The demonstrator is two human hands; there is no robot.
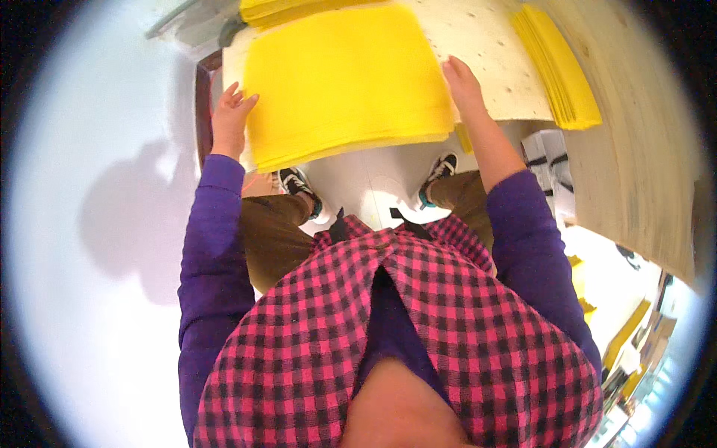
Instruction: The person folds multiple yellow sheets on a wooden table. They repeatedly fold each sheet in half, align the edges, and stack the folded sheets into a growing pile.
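Observation:
A stack of yellow felt-like cloth sheets (343, 82) lies in front of me, its near edge hanging slightly past the board below. At the stack's left edge is my left hand (233, 121), fingers spread and curved, with the thumb side close to the cloth. My right hand (464, 88) rests along the right edge, its fingers stretched out and partly turned from view. Neither hand has cloth gripped between its fingers. Beneath the stack, a pale board (493, 75) dotted with small dark marks shows on the right.
Another pile of folded yellow cloth (556, 71) sits at the right, beside a wooden tabletop (635, 149). More yellow cloth (299, 10) lies beyond the stack. A white wall (104, 246) is close on my left. Below the tabletop stands a white box with black stripes (549, 168).

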